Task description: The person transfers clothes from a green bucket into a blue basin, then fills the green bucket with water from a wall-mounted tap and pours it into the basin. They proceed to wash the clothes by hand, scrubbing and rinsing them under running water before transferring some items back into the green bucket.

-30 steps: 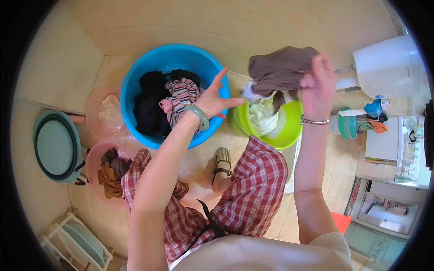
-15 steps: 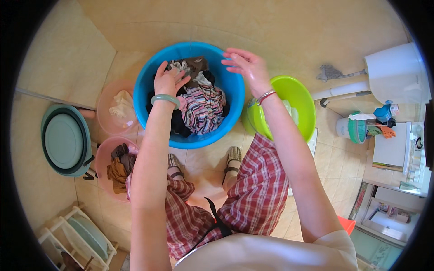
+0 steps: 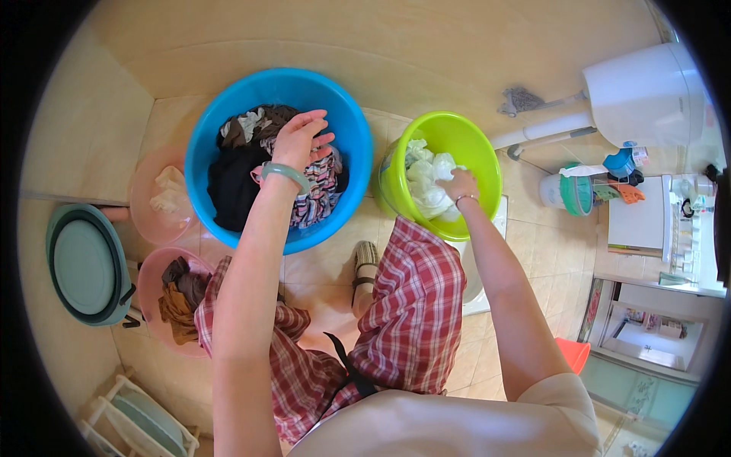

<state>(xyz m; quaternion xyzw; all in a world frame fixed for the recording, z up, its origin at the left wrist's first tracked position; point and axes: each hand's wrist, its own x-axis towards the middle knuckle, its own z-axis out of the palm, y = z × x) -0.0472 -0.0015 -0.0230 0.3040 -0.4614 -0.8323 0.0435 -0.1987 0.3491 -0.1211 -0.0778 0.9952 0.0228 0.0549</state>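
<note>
My left hand [image 3: 301,143] hovers over the blue basin [image 3: 361,164] with its fingers loosely apart and nothing in them; a pale green bangle rings that wrist. Inside the basin lie a striped garment [image 3: 318,186], black clothing [image 3: 234,179] and brown cloth [image 3: 276,120]. To the right, a lime green bucket [image 3: 487,156] holds bunched white items [image 3: 428,179], perhaps cloth, though the material is hard to tell. Reaching down into the bucket, my right hand [image 3: 459,185] touches these white items with its fingers parted.
Two pink basins stand at the left, one with a pale cloth [image 3: 169,190], one with brown garments [image 3: 179,301]. A grey-green folding basin [image 3: 91,266] leans by the left wall. A white toilet tank [image 3: 640,95], a small bin [image 3: 563,192] and a red object [image 3: 572,353] are at the right.
My right hand has gone from above the blue basin's right rim down into the green bucket. My left hand stays over the clothes. The view has shifted rightward, showing more white items.
</note>
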